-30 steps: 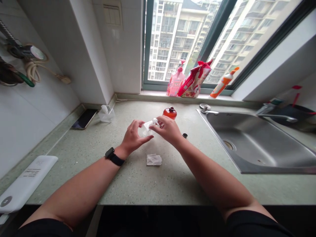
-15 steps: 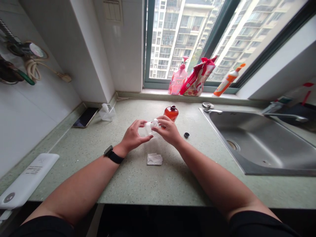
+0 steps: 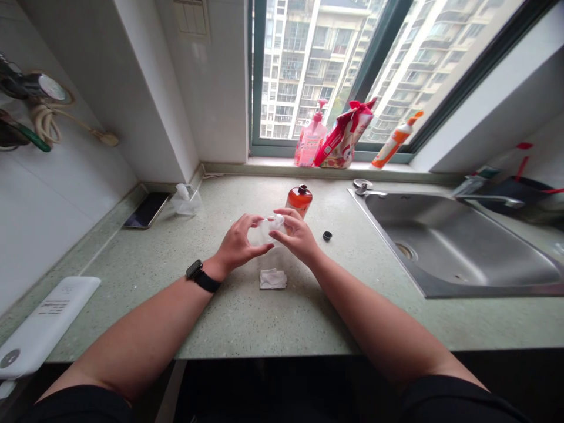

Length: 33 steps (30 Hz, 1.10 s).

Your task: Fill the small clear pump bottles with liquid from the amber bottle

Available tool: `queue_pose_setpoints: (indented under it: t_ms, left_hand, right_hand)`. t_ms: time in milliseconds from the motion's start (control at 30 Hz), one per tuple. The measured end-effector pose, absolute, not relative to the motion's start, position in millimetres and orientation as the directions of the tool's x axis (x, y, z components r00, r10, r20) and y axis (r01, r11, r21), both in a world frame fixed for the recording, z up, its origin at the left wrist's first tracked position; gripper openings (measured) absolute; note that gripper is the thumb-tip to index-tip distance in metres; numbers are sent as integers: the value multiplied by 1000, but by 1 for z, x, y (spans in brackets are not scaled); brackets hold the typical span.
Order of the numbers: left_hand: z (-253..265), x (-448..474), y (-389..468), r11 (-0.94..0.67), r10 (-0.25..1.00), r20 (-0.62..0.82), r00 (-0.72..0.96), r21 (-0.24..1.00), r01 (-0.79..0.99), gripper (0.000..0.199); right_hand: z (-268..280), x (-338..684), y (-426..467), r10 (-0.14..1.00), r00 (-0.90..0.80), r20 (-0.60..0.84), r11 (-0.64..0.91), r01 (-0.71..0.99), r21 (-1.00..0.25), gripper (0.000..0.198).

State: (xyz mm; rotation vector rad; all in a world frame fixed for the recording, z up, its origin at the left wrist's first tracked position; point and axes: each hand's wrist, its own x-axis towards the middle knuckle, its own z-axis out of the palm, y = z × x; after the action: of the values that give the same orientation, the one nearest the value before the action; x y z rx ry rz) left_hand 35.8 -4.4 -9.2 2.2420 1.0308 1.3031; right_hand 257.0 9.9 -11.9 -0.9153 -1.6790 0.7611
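Observation:
A small translucent plastic bottle with a white top is between my hands above the counter, tilted on its side. My left hand grips its lower end between thumb and fingers. At the white top, my right hand is closed, and its fingers hide part of the cap. Just behind that hand stands an amber bottle with no cap on its neck. A small black cap lies on the counter to the right. Nearer to me is a folded white tissue.
A phone and another clear plastic container are at the back left. At the left edge lies a white power bank. The steel sink takes up the right. Several bottles and a red bag line the windowsill.
The whole view has shifted a little, with the counter items sliding left in it. Both hands keep their hold on the translucent bottle, its top turned slightly.

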Motion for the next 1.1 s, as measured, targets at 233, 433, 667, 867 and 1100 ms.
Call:
queue_pose_setpoints:
  t_ms: [233, 433, 667, 867, 1100]
  left_hand:
    - [-9, 33, -1, -667, 741, 611, 277, 625, 406, 58]
    - [-10, 36, -4, -688, 724, 605, 331, 606, 399, 62]
    - [-12, 34, 0, -674, 732, 622, 279, 600, 432, 60]
    - [-11, 35, -4, -688, 721, 611, 327, 571, 449, 62]
    - [-11, 33, 0, -672, 732, 625, 271, 599, 435, 60]
  right_hand:
    - [-14, 260, 14, 877, -119, 466, 480, 158, -863, 45]
    - [-12, 257, 10, 851, -188, 490, 524, 236, -819, 44]
    - [-14, 261, 13, 857, -139, 496, 514, 173, -840, 41]
    - [-10, 258, 9, 843, -180, 507, 538, 249, -806, 44]
    - [-12, 261, 13, 859, -138, 493, 511, 183, -840, 41]
